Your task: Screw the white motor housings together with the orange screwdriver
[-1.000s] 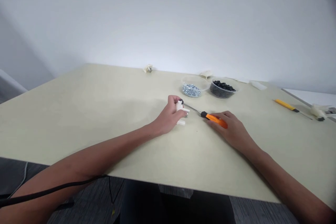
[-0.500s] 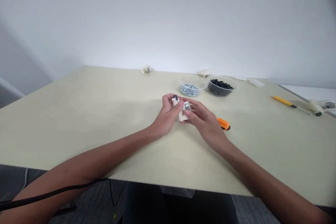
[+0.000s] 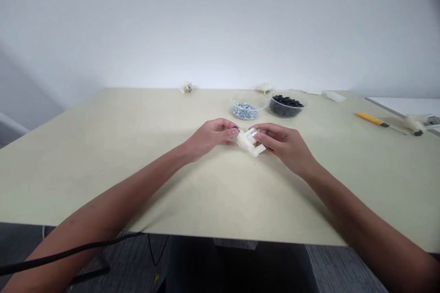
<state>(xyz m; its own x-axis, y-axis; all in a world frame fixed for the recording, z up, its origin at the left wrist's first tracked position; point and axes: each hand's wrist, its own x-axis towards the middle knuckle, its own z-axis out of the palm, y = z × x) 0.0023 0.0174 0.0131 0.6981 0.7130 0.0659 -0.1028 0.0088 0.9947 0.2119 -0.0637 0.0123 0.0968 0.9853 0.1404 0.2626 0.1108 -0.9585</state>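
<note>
Thumb and fingers of my right hand are closed on a cream-white plastic bracket with a silver motor-like cylinder set in it. The bracket is held just above the table, its prongs pointing right and toward me. At its left end, my left hand pinches a small black part between thumb and forefinger. Whether that black part is fixed to the bracket or apart from it, I cannot tell. Most of the orange tool beneath my right hand is hidden.
Beyond my hands stand a clear bowl of small silver pieces and a bowl of black parts. A yellow-handled screwdriver lies right, beside another white assembly. More white assemblies lie along the wall.
The bracket has turned, its prongs now pointing right, and moved slightly right with my right hand. My left hand has shifted from gripping its body to pinching the black part at its left end.
</note>
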